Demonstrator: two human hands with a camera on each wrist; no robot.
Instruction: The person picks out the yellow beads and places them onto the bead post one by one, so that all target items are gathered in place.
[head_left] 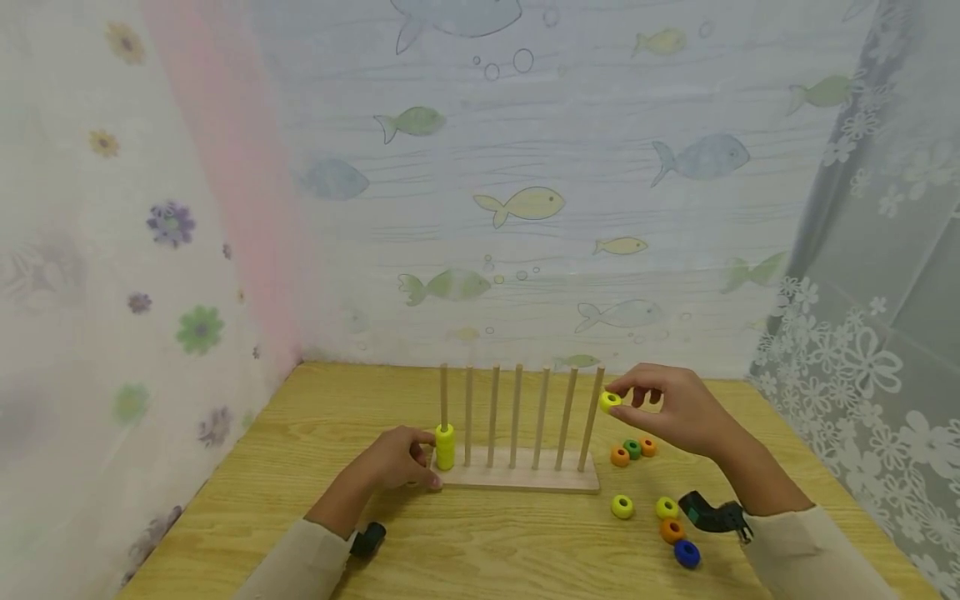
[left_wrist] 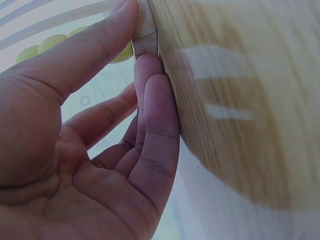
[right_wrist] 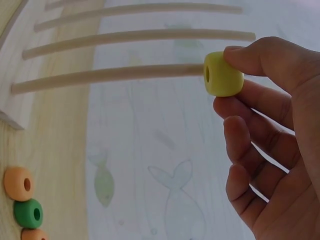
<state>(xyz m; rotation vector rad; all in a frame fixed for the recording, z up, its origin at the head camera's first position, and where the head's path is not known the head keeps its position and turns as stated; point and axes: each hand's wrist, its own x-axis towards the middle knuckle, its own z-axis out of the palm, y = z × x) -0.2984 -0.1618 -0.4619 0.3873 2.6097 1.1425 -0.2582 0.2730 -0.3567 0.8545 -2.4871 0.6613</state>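
At opposite rack (head_left: 516,417) edges, well-separated hands (head_left: 397,457) (head_left: 678,408) touch base (head_left: 525,477) and bead (head_left: 610,402).

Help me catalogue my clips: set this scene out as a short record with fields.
Rack: wooden peg rack with seven pegs
Leftmost peg: stack of yellow beads
Left hand: touches the rack's left end
Right hand: pinches a yellow bead beside the rightmost peg, not threaded on it
Loose beads, right of rack: three orange, two yellow, one green, one blue
Surface: wood-grain table
Backdrop: fish-print sheet
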